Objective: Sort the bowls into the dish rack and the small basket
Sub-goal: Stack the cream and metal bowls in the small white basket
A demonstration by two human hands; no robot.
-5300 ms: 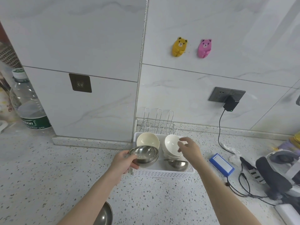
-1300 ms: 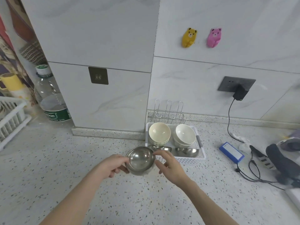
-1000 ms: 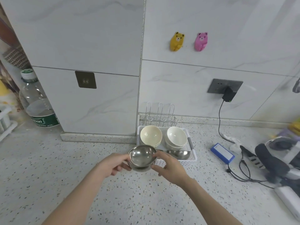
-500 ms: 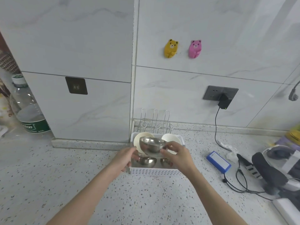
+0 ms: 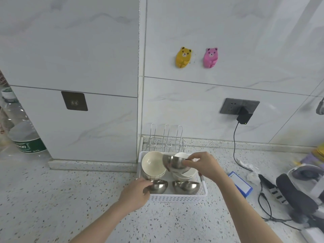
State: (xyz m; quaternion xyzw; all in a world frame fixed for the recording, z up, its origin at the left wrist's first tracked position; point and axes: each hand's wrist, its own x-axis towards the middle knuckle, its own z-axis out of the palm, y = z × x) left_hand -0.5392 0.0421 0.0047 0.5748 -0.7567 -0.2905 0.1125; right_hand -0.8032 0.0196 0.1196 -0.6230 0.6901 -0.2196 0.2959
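Observation:
A white plastic basket (image 5: 177,197) stands on the counter against the wall. Inside it are a cream bowl stack (image 5: 151,163) at the back left, a white bowl stack (image 5: 185,173) at the back right, and two steel bowls at the front, one on the left (image 5: 158,185), one on the right (image 5: 185,186). My right hand (image 5: 203,164) grips a tilted steel bowl (image 5: 174,163) above the white stack. My left hand (image 5: 135,193) holds the front-left steel bowl by its rim.
A wire rack (image 5: 166,139) stands behind the basket. A water bottle (image 5: 21,130) is far left. To the right lie a blue box (image 5: 241,184), cables (image 5: 266,204), a dark handled appliance (image 5: 296,195) and a plugged charger (image 5: 243,115).
Both hands carried a steel bowl from the counter to over the basket. My left hand has since let go of it and dropped to the front-left steel bowl; my right holds it alone.

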